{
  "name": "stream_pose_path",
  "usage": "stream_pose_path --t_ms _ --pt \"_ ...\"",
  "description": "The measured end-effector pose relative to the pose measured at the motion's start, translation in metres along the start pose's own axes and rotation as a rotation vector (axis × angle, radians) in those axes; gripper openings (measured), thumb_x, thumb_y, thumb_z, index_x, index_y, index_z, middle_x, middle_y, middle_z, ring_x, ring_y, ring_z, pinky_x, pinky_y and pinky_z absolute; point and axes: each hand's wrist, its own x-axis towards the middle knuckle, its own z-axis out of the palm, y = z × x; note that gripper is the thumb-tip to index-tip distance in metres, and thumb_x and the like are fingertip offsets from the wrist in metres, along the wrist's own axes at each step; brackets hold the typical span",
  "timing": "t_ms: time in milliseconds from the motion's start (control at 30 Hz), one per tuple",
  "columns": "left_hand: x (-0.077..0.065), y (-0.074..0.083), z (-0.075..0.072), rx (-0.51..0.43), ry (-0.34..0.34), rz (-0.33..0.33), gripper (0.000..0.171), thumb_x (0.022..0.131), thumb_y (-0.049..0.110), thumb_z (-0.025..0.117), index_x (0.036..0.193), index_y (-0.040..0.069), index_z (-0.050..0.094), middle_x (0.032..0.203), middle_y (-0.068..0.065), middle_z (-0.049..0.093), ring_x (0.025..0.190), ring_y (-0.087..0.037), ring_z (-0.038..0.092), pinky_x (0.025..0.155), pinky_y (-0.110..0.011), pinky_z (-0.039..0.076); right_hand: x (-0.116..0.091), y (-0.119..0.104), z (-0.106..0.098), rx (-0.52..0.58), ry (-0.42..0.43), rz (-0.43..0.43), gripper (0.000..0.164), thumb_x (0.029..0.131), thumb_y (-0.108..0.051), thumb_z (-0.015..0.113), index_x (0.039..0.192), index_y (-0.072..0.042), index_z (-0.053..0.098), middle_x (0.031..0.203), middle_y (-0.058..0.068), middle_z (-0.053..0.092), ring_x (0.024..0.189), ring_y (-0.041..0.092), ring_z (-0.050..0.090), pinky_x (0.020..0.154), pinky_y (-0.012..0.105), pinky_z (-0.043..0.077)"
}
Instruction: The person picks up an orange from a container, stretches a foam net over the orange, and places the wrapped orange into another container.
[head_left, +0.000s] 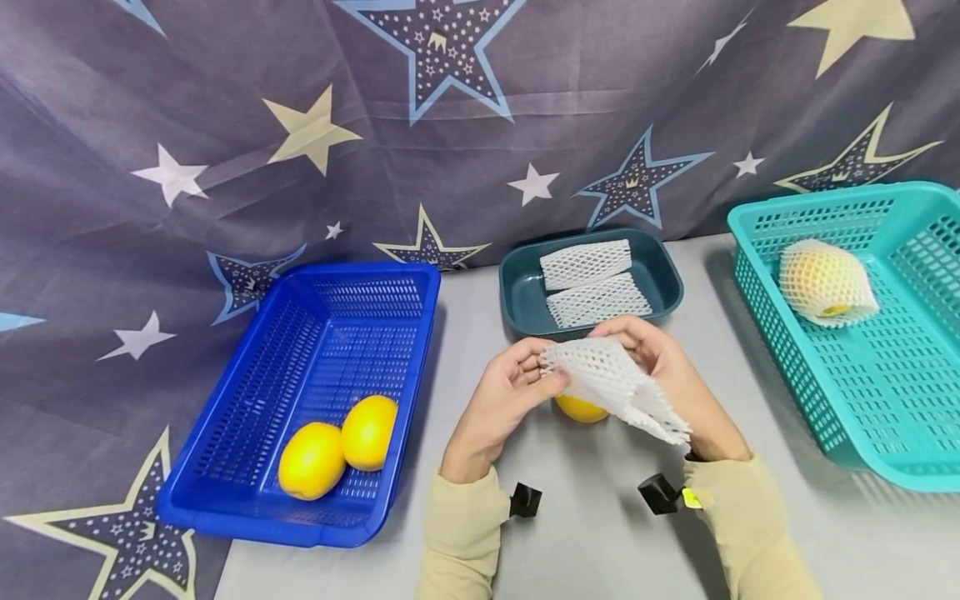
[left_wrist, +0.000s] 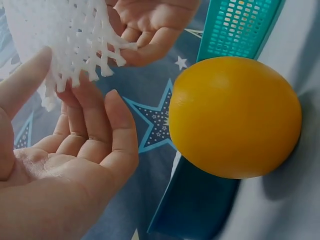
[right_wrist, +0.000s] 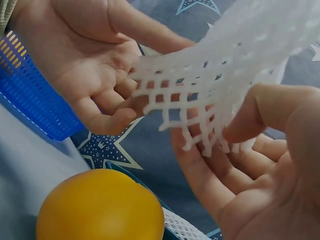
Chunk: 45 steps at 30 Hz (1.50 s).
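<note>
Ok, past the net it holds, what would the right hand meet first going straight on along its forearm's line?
Probably the dark teal tray, just beyond the right hand in the head view; depth is unclear, so it might pass above.

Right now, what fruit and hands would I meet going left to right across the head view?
Left fruit in blue basket, right fruit there, left hand, fruit partly behind netting, right hand, wrapped fruit in turquoise basket.

A dark grey-purple cloth (head_left: 622, 75) printed with blue-edged, cream and white stars (head_left: 313, 131) hangs behind a pale grey tabletop (head_left: 592, 546).
</note>
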Motion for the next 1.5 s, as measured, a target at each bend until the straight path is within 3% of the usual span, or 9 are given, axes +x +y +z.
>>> stream_pose_path --t_ms 233,400,467,567,700,867,1000,1267,1500 --pt "0.002 -0.004 -0.002 -0.016 0.044 -0.015 0.04 0.086 0.007 0.064 0.123 0.0 0.051 0.113 -0.016 0.059 0.098 -0.02 0.059 0.085 -0.028 0.049 0.001 0.001 -0.002 0.019 0.079 0.011 0.033 0.084 0.009 0.057 0.115 0.003 0.049 0.102 0.012 0.062 0.085 0.016 0.061 0.069 0.024 0.053" --pt "0.002 -0.006 -0.003 -0.081 0.042 -0.03 0.039 0.089 0.007 0.059 0.126 -0.002 0.048 0.117 -0.017 0.056 0.1 -0.018 0.057 0.087 -0.027 0.047 0.001 0.004 -0.004 0.015 0.158 0.04 0.021 0.093 0.008 0.04 0.112 0.005 0.048 0.098 0.013 0.06 0.078 0.016 0.06 0.064 0.024 0.053" --pt "0.003 -0.007 -0.003 -0.095 0.041 -0.03 0.037 0.09 0.004 0.057 0.125 -0.004 0.048 0.116 -0.017 0.057 0.099 -0.017 0.057 0.087 -0.026 0.047 0.002 0.003 -0.005 0.051 0.173 0.04 0.025 0.092 0.01 0.029 0.11 0.007 0.047 0.095 0.013 0.059 0.078 0.016 0.058 0.065 0.023 0.052" --pt "0.004 -0.009 -0.002 -0.068 0.054 -0.03 0.033 0.089 -0.001 0.054 0.122 -0.007 0.049 0.114 -0.016 0.057 0.1 -0.017 0.058 0.087 -0.026 0.047 0.004 0.002 -0.004 0.102 0.182 0.045 0.029 0.092 0.008 0.024 0.107 0.009 0.048 0.098 0.011 0.055 0.083 0.016 0.055 0.073 0.025 0.05" --pt "0.006 -0.011 0.001 -0.006 0.071 -0.037 0.031 0.088 -0.004 0.052 0.118 -0.009 0.05 0.113 -0.015 0.058 0.103 -0.018 0.057 0.088 -0.027 0.046 0.005 0.002 -0.004 0.067 0.184 0.078 0.021 0.099 -0.007 0.037 0.108 0.007 0.05 0.101 0.01 0.054 0.088 0.015 0.056 0.079 0.029 0.05" --pt "0.007 -0.012 0.003 0.026 0.115 -0.085 0.026 0.091 0.007 0.056 0.113 -0.006 0.053 0.099 -0.007 0.06 0.09 -0.012 0.057 0.079 -0.025 0.047 0.002 0.004 -0.006 -0.008 0.197 0.107 0.027 0.095 -0.011 0.049 0.114 0.008 0.046 0.094 0.01 0.059 0.083 0.014 0.058 0.074 0.027 0.052" --pt "0.007 -0.014 0.002 0.019 0.145 -0.118 0.027 0.092 0.017 0.057 0.11 -0.003 0.056 0.097 -0.006 0.061 0.085 -0.012 0.057 0.074 -0.025 0.048 0.002 0.006 -0.008 -0.038 0.233 0.121 0.032 0.095 -0.012 0.051 0.117 0.01 0.043 0.095 0.01 0.059 0.081 0.014 0.058 0.07 0.024 0.052" --pt "0.008 -0.019 -0.002 0.063 0.197 -0.162 0.024 0.093 0.016 0.056 0.106 -0.004 0.056 0.096 -0.007 0.061 0.083 -0.013 0.058 0.07 -0.025 0.05 0.004 0.019 -0.011 -0.191 0.268 0.178 0.024 0.094 -0.013 0.053 0.113 0.0 0.051 0.097 0.008 0.061 0.084 0.019 0.06 0.068 0.025 0.051" --pt "0.009 -0.024 -0.006 0.116 0.224 -0.19 0.024 0.093 0.017 0.055 0.103 -0.005 0.057 0.091 -0.006 0.062 0.076 -0.011 0.058 0.066 -0.023 0.05 0.005 0.025 -0.013 -0.261 0.294 0.211 0.021 0.094 -0.016 0.054 0.11 -0.002 0.051 0.093 0.008 0.06 0.07 0.013 0.058 0.058 0.024 0.049"
